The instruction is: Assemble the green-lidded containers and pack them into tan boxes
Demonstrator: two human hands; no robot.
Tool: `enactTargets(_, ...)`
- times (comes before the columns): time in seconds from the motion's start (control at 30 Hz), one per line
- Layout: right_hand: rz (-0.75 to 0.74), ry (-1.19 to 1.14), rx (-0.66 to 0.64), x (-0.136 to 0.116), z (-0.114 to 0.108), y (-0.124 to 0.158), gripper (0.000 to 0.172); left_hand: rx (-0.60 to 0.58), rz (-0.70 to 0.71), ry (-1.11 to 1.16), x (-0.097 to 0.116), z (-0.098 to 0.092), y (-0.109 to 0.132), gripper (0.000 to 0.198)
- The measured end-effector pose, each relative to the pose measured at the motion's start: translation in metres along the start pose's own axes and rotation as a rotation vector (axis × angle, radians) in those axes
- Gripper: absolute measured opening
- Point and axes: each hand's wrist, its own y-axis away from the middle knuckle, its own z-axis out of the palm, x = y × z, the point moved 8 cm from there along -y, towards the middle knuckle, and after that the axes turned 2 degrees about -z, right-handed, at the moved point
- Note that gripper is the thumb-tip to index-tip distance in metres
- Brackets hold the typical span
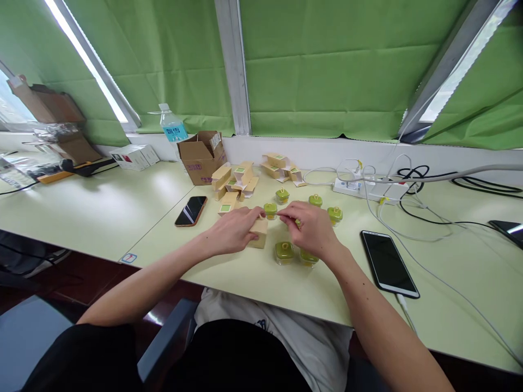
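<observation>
My left hand (233, 231) has its thumb and fingers closed around a small cream cardboard box (260, 235) on the table. Opposite it, my right hand (309, 225) is pinched, its fingertips close to a small clear jar with a green lid (270, 210). What sits in that pinch is too small to make out. Two more green-lidded jars (284, 252) stand just below my right hand, one partly covered by the wrist. Others, including a jar (281, 195) behind and a jar (335, 215) to the right, surround the hand.
Several small cartons (243, 173) are piled behind my left hand, near an open brown box (203, 157) and a water bottle (173, 126). Phones lie left (191, 211) and right (389, 263). A power strip (370, 188) with tangled cables sits at the back right.
</observation>
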Motion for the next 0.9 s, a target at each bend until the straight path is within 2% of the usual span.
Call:
enactTargets(0.07, 0.016, -0.005, 0.096, 0.004, -0.011, 0.0, 0.026, 0.023, -0.002, 0.035, -0.006, -0.015, -0.011, 0.054)
enactTargets(0.17, 0.045, -0.016, 0.227, 0.008, -0.026, 0.002, 0.026, 0.133, -0.081, 0.03, -0.025, -0.052, -0.044, 0.061)
enactTargets(0.27, 0.058, -0.021, 0.302, 0.01, -0.034, 0.003, 0.027, 0.286, -0.15, -0.082, -0.048, -0.089, -0.094, 0.068)
enactTargets(0.37, 0.065, 0.006, 0.322, 0.011, -0.032, 0.004, 0.028, 0.36, -0.24, -0.194, -0.08, -0.106, -0.15, 0.061)
enactTargets(0.5, 0.052, 0.084, 0.288, 0.01, -0.023, 0.005, 0.028, 0.324, -0.411, -0.285, -0.132, -0.096, -0.211, 0.057)
enactTargets(0.63, 0.036, 0.125, 0.241, 0.008, -0.018, 0.006, 0.029, 0.291, -0.579, -0.299, -0.174, -0.083, -0.241, 0.059)
enactTargets(0.73, 0.012, 0.139, 0.246, 0.004, -0.019, 0.007, 0.03, 0.252, -0.637, -0.281, -0.191, -0.074, -0.255, 0.058)
enactTargets(0.9, 0.005, 0.152, 0.235, -0.001, -0.02, 0.008, 0.032, 0.198, -0.718, -0.248, -0.204, -0.06, -0.276, 0.06)
